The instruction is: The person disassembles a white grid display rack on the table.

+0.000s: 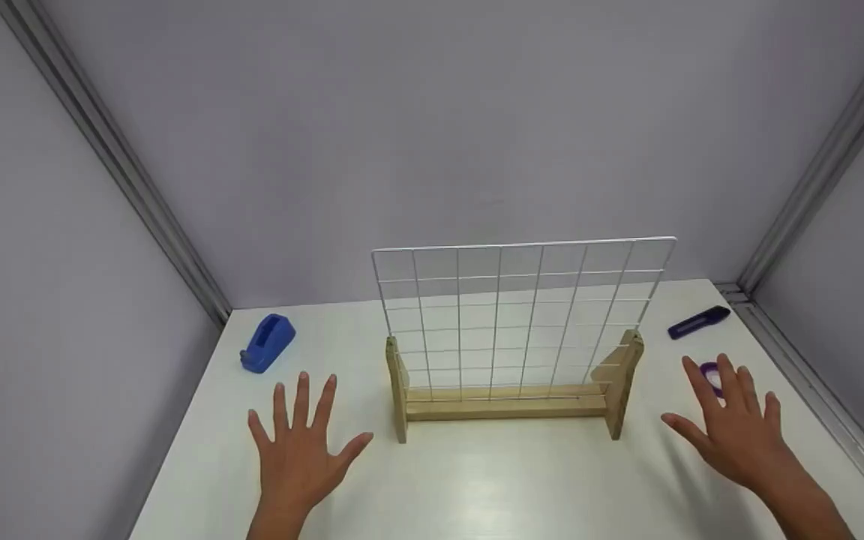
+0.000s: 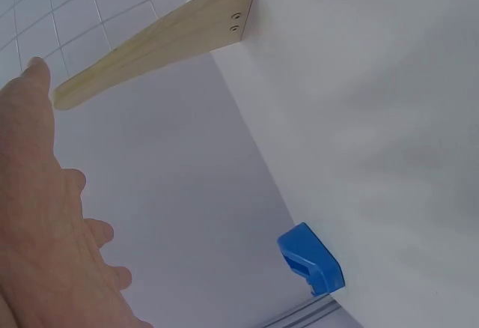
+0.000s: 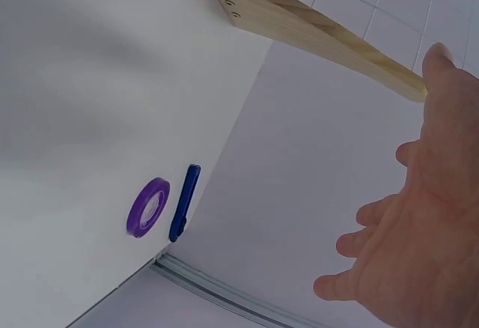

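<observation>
**White desk, both my hands spread beside the wire grid stand**

White desk (image 1: 492,480) lies under both my hands, with a white wire grid panel (image 1: 522,315) standing upright in a pale wooden base with two end feet (image 1: 507,405) at the middle of it. My left hand (image 1: 298,450) hovers flat over the desk just left of the stand's left foot, fingers straight and spread, gripping nothing. From the left wrist view the same hand (image 2: 45,231) shows its thumb stretched toward the wooden foot (image 2: 157,43) without touching it.

My right hand (image 1: 736,431) is spread the same way to the right of the stand's right foot, fingers relaxed and apart, nothing in it. Just beyond its fingertips lies a purple roll of tape (image 1: 711,375), partly hidden by the fingers in the head view; in the right wrist view the roll (image 3: 148,207) lies flat on the desk, clear of the hand (image 3: 412,231). Next to the roll, toward the back corner, lies a dark blue pen-shaped tool (image 1: 699,322).

Far off on the left, near the back edge of the desk, sits a blue plastic tape dispenser (image 1: 268,343), well apart from my left hand. Grey walls close in the desk on three sides.
</observation>
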Available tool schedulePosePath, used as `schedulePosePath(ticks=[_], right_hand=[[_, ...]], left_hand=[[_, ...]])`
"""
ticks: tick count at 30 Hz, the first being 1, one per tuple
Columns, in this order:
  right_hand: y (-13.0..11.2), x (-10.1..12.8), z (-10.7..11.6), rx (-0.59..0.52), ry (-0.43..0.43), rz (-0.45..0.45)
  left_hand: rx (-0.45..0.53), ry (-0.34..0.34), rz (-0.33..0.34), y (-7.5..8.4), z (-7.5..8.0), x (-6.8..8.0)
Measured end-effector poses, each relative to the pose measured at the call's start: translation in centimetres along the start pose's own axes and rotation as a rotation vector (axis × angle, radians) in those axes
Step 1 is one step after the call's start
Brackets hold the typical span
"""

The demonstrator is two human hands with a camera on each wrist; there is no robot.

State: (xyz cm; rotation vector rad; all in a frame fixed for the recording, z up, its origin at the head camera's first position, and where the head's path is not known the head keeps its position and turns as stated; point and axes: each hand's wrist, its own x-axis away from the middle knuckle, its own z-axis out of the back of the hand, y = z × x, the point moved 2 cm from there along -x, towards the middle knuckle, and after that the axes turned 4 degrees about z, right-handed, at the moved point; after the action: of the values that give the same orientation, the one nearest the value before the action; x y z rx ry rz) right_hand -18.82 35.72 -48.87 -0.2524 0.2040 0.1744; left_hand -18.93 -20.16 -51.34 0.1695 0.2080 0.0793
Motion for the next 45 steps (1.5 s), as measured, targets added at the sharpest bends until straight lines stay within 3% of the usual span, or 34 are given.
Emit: schedulePosePath(ticks=[9, 17, 22, 26, 29, 32, 38, 45], right_hand=[[-0.8, 0.2, 0.3, -0.045, 0.029, 0.007], [-2.9, -0.2, 0.7, -0.105, 0.113, 0.093], [-4.7, 0.4, 1.1, -0.238, 0.173, 0.098], [-6.6, 1.0, 1.2, -0.357, 0.288, 0.062], [-7.9, 1.0, 0.8, -0.417, 0.41, 0.079], [-8.9, 1.0, 0.0, -0.48, 0.473, 0.086], [-10.6, 0.4, -1.7, -0.564, 0.437, 0.024], [-12.0, -0.6, -3.9, -0.583, 0.357, -0.019]], left_hand=[[-0.007, -0.032, 0.023, -0.2, -0.2, 0.7], [0.022, -0.069, 0.087, -0.9, 0.0, 1.5], [0.043, -0.073, 0.094, -0.5, -0.1, 1.8], [0.058, -0.034, 0.093, 0.3, -0.3, 1.6], [0.088, -0.019, 0.101, 1.1, -0.6, 1.5], [0.107, -0.025, 0.111, 1.8, -1.0, 1.6], [0.171, -0.027, 0.115, 3.3, -1.5, 1.4], [0.294, -0.028, 0.126, 4.5, -2.1, 1.1]])
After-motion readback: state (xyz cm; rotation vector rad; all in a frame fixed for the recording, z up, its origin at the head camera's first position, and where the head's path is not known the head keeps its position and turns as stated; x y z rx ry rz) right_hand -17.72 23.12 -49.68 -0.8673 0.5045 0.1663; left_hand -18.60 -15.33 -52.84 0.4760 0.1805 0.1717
